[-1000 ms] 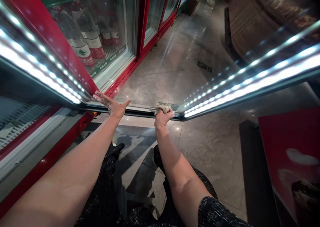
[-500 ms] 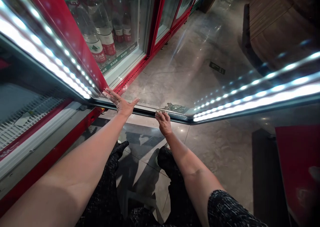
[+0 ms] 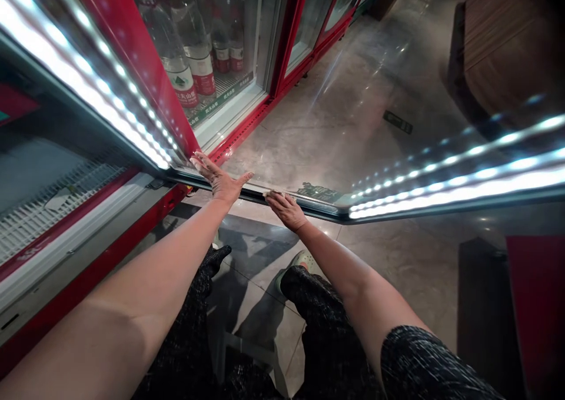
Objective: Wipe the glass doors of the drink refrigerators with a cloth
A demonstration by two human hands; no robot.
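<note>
Head view: splayed, seemingly empty left hand (image 3: 223,183) touched glass door (image 3: 322,212); flattened right hand (image 3: 286,209), contents unclear, apparently wiped it, next needing even pressure.

Blk wht-flecked slv (image 3: 426,359) & pants (image 3: 320,315)

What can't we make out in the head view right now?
All head view:
Right hand: palm and most of whatever lies under it, hidden by its own back.
Left hand: palm, hidden likewise.
Door: far end, cut off by the picture's edges.
Red panel: rest cut off by the right edge.
Floor sign: print too small.
</note>
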